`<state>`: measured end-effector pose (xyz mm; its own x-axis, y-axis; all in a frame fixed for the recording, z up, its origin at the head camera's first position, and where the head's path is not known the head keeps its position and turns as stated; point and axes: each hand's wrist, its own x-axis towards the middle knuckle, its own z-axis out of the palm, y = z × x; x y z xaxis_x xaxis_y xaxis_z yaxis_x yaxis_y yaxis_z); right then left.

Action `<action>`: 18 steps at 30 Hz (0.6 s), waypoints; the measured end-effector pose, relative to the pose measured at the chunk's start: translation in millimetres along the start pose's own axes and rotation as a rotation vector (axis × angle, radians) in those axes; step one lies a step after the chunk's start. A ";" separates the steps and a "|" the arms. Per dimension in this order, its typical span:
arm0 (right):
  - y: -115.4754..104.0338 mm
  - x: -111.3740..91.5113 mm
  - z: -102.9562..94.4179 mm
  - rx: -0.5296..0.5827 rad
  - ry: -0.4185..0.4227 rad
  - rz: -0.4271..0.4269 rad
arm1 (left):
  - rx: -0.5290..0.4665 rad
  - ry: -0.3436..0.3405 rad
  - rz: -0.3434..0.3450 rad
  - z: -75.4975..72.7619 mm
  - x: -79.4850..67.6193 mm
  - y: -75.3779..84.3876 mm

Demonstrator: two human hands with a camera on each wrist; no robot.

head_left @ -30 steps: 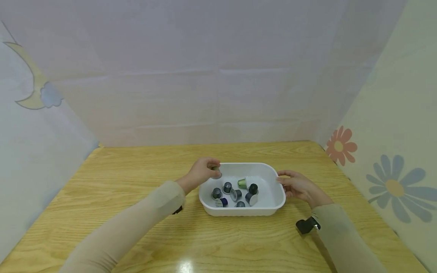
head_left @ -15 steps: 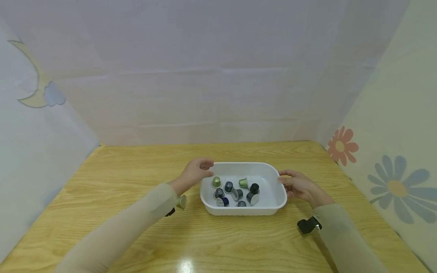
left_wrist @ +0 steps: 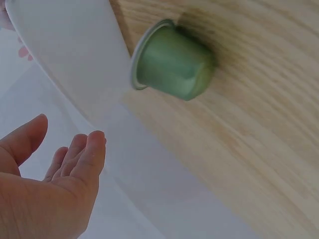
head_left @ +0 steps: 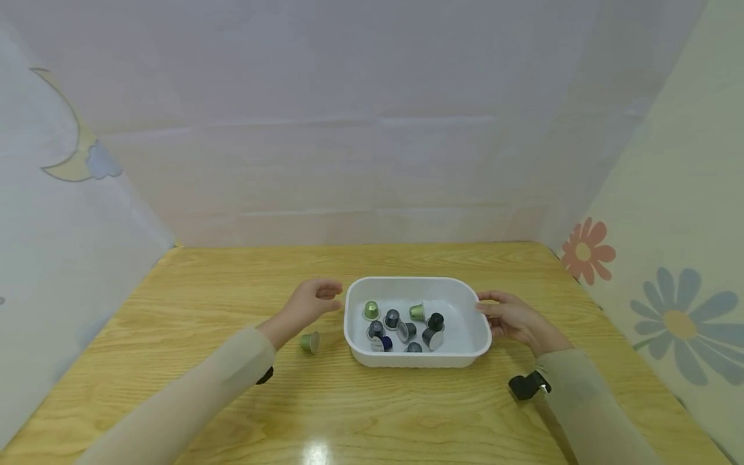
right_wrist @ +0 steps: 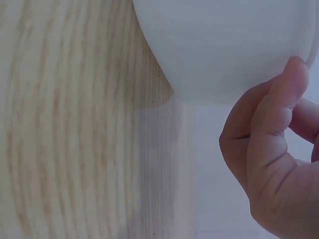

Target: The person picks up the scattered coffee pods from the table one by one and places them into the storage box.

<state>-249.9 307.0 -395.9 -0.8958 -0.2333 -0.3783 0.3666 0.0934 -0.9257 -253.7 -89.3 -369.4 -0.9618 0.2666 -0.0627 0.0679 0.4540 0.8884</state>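
A white plastic tray stands on the wooden table, holding several coffee capsules. Among them are a green capsule at the left, another green capsule on its side, a black capsule and a dark blue one. My left hand hovers just left of the tray with relaxed fingers and holds nothing. Close below it, a pale green capsule lies on its side on the table. My right hand holds the tray's right end, thumb and fingers at the rim.
The wooden table extends around the tray on every side. A pale cloth wall rises at the back, and side panels with a printed moon and flowers flank the table.
My left hand has released a green capsule inside the tray at its left end and drawn back left, uncovering the capsule on the table. My right hand stays at the tray's rim.
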 end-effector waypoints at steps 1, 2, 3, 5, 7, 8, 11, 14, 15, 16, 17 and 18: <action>-0.2 -0.3 -0.1 0.003 0.001 0.001 | -0.001 -0.005 -0.003 -1.1 -1.8 -1.7; -0.4 -0.6 -0.2 0.005 0.001 0.002 | -0.002 -0.005 -0.007 -1.8 -3.5 -3.6; -0.5 -0.8 -0.3 0.009 0.002 0.004 | 0.002 -0.006 -0.008 -2.8 -5.2 -5.7; -0.7 -0.8 0.0 0.016 0.001 0.005 | -0.007 -0.006 -0.018 -4.4 -8.8 -9.9; -0.7 -0.8 0.2 0.016 0.001 0.007 | -0.014 -0.006 -0.023 -5.8 -12.0 -13.4; -0.6 -0.8 0.1 0.016 0.001 0.008 | -0.016 -0.003 -0.021 -6.4 -13.4 -14.9; -0.2 -0.8 0.0 0.005 0.003 0.008 | -0.018 0.004 -0.023 -7.7 -17.5 -18.8; 0.3 -0.6 -0.2 -0.010 0.002 0.006 | -0.018 0.007 -0.028 -9.1 -21.8 -22.0; 0.4 -0.5 -0.3 -0.013 0.003 0.006 | -0.018 0.007 -0.030 -9.5 -23.3 -22.9; 0.6 -0.2 -0.3 -0.015 0.004 0.005 | -0.021 0.007 -0.033 -10.0 -24.6 -23.7; 0.7 0.0 -0.3 -0.016 0.004 0.004 | -0.022 0.005 -0.036 -10.6 -25.8 -24.4; 0.8 0.3 -0.3 -0.019 0.006 0.003 | -0.021 0.002 -0.035 -11.3 -26.9 -25.4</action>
<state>-249.9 307.3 -396.8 -0.8963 -0.2270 -0.3809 0.3645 0.1120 -0.9245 -232.5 -117.6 -385.1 -0.9640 0.2491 -0.0931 0.0285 0.4449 0.8951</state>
